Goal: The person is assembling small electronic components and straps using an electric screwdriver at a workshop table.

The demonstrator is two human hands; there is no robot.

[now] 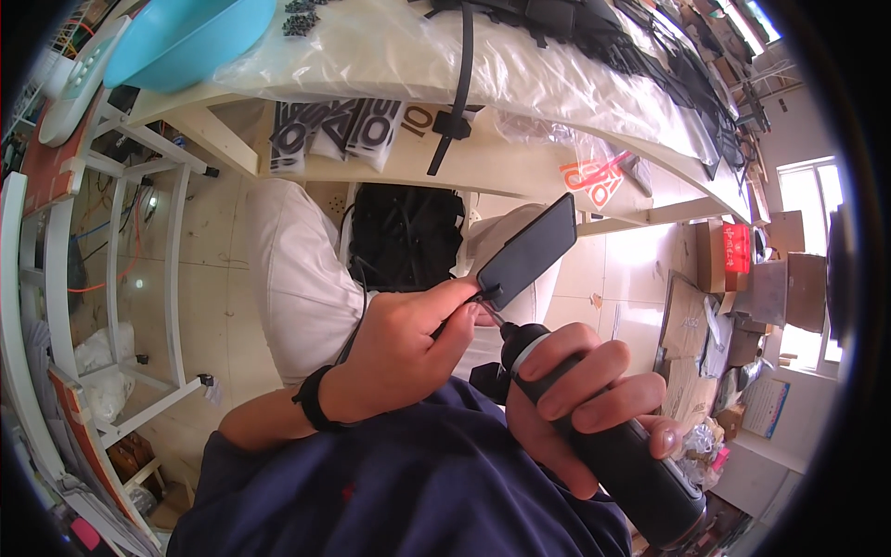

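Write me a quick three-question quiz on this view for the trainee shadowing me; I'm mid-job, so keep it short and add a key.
1. Multiple choice: what does the right hand grip?
A) a pair of scissors
B) a black cylindrical tool
C) a roll of tape
2. True or false: the black wristband is worn on the right wrist.
3. Short answer: what does the left hand hold, and how is the tool's tip placed relative to it?

Key:
1. B.
2. False; it is on the left wrist.
3. A flat dark panel, held near its lower end; the tip points toward that end, though contact cannot be told.
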